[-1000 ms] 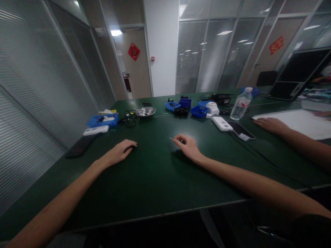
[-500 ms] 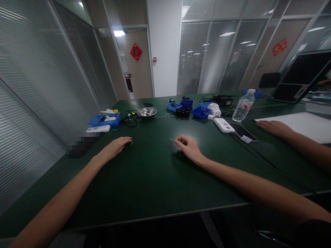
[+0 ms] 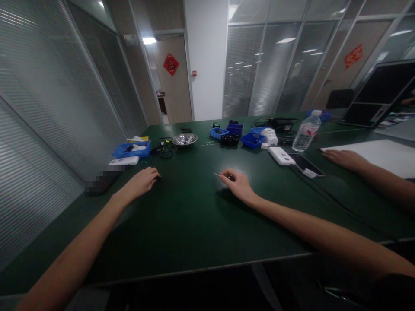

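My right hand [image 3: 237,185] is over the middle of the green table [image 3: 181,233], thumb and forefinger pinched together. From the pinch a thin, pale, needle-like rod [image 3: 216,174] sticks out to the left; its other end is hidden in the fingers. My left hand [image 3: 142,181] is at the left part of the table, palm down, with its fingers curled together. Whatever its fingertips hold, if anything, is too small and dark to make out. Just beyond it lies a small green bit [image 3: 144,161].
A blue tray [image 3: 116,151], a white device [image 3: 125,161], cables [image 3: 166,149] and a metal bowl [image 3: 184,145] stand at the left back. Blue bins [image 3: 253,140], a power bank [image 3: 280,156], a phone [image 3: 308,164] and a water bottle [image 3: 305,131] are at right. Another person's hand [image 3: 345,160] rests on white paper [image 3: 385,153].
My left hand has drawn back a little to the left, its fingers more curled. The small green piece at its fingertips no longer shows. My right hand keeps its pinch in place.
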Motion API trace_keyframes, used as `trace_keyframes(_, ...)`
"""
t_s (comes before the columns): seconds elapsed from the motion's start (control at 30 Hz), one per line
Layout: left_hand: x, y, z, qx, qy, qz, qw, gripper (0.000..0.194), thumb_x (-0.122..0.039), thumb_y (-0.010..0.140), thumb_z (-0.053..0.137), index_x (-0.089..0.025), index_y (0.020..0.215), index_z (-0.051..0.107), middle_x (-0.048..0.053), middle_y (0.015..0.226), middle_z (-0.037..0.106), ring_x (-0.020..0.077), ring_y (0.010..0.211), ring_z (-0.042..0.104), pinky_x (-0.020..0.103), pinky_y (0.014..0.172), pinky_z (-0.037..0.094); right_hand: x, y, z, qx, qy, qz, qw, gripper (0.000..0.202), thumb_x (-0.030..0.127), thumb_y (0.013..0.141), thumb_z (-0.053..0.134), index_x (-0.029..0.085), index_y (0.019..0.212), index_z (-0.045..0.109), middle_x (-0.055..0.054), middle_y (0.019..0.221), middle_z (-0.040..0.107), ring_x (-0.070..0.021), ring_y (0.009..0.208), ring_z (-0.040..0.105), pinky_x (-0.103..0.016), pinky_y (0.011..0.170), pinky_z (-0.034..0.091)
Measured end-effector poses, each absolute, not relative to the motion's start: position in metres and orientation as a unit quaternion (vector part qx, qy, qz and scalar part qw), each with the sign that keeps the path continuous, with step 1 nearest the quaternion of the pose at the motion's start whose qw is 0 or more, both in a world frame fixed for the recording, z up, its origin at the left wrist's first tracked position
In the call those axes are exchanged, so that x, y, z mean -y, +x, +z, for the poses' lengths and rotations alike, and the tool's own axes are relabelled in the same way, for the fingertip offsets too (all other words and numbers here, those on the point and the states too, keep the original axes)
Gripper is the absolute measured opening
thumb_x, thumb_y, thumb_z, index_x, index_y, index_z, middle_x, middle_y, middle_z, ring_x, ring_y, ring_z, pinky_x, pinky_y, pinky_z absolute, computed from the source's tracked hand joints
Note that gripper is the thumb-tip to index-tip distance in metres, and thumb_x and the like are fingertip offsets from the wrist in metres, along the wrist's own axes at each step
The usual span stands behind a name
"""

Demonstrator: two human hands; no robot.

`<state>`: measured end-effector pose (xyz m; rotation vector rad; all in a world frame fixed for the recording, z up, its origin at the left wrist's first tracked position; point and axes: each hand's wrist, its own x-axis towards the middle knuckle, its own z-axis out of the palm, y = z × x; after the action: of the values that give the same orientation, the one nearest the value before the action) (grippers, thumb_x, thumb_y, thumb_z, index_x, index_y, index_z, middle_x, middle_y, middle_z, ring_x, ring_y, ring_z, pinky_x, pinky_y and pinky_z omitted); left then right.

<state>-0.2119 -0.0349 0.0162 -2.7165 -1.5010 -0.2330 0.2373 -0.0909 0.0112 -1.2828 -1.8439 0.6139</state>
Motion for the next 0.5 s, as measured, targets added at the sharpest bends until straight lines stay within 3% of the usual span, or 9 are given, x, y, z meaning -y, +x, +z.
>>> trace_keyframes(0.27, 0.032, -0.277, 0.015, 0.587, -0.800, -0.126, -0.002, 0.039, -0.047, 0.094, 0.054, -0.024, 0.118, 0.075, 0.013, 0.122, 0.071, 0.0344, 0.114, 0.066, 0.046, 0.102, 0.052, 0.093, 0.237, 0.015, 0.728, -0.502, 0.256, 0.390, 0.031, 0.049, 0.100, 0.060, 0.022, 0.101, 0.076, -0.006, 0.099, 0.076, -0.0229, 0.088, 0.068, -0.035, 0.078, 0.051)
trace_keyframes(0.5, 0.025, -0.284, 0.009, 0.584, -0.800, -0.142, -0.003, 0.042, -0.050, 0.093, 0.053, -0.021, 0.113, 0.077, 0.015, 0.121, 0.071, 0.0350, 0.113, 0.068, 0.048, 0.103, 0.053, 0.094, 0.238, 0.016, 0.728, -0.504, 0.255, 0.390, 0.031, 0.049, 0.100, 0.060, 0.023, 0.100, 0.076, -0.006, 0.099, 0.076, -0.0231, 0.089, 0.068, -0.036, 0.079, 0.052)
